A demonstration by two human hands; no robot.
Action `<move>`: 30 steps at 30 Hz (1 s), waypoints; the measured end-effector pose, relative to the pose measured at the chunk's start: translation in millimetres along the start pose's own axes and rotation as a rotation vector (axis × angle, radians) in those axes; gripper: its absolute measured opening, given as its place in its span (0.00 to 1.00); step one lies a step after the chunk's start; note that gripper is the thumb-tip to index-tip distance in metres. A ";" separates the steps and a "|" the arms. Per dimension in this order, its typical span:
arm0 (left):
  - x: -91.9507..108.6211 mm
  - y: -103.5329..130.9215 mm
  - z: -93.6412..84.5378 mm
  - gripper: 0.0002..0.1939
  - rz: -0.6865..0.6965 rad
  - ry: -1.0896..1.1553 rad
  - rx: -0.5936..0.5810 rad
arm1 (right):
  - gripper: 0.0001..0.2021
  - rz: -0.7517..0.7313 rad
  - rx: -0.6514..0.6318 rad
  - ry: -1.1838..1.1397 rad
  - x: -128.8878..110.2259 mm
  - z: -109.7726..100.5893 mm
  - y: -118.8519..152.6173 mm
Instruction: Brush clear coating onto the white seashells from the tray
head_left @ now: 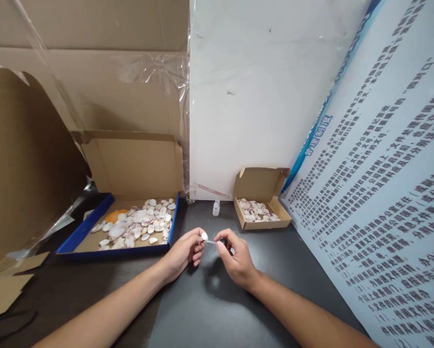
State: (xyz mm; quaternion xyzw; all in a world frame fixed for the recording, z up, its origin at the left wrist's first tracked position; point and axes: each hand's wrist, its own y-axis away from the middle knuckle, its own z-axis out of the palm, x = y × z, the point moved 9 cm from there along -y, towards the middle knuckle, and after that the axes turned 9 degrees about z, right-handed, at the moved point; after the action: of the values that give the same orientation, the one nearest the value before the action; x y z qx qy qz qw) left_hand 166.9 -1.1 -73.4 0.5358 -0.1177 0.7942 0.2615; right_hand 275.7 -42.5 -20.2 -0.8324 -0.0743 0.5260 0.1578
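My left hand [184, 251] is closed, pinching a small white shell [204, 236] between thumb and fingertips. In my right hand [237, 256], also closed, is a dark-capped applicator; its thin pale stem [210, 241] points left and its tip meets or nearly meets the shell. The fingers hide most of the dark cap. Both hands are held above the dark table. Beyond them stands a small white-labelled bottle [216, 209], upright.
On the left lies an open blue-edged cardboard box [119, 252] holding many shells and an orange one. A smaller open cardboard box [266, 225] of shells sits at the back right. Cardboard walls [137, 96] and a printed sheet [365, 193] border the dark table [275, 299].
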 end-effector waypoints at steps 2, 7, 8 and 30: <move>0.1 0.0 0.5 0.04 0.000 -0.001 -0.003 | 0.07 0.020 0.011 0.027 2.2 0.2 -0.5; -0.2 -0.2 -0.7 0.04 -0.003 -0.004 0.002 | 0.06 0.034 0.032 0.035 3.1 -1.1 -1.2; -0.4 -0.2 -1.0 0.04 -0.005 -0.003 0.003 | 0.07 0.026 0.031 0.026 2.0 -1.5 -1.0; 2.7 0.2 5.0 0.12 0.050 -0.037 -0.062 | 0.08 0.001 0.039 0.036 -2.9 -2.9 -0.8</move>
State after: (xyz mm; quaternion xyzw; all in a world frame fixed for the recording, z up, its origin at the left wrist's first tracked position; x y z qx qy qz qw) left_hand 170.0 -2.9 -68.8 0.5389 -0.1604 0.7865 0.2556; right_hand 277.1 -43.1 -16.3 -0.8385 -0.0608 0.5123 0.1752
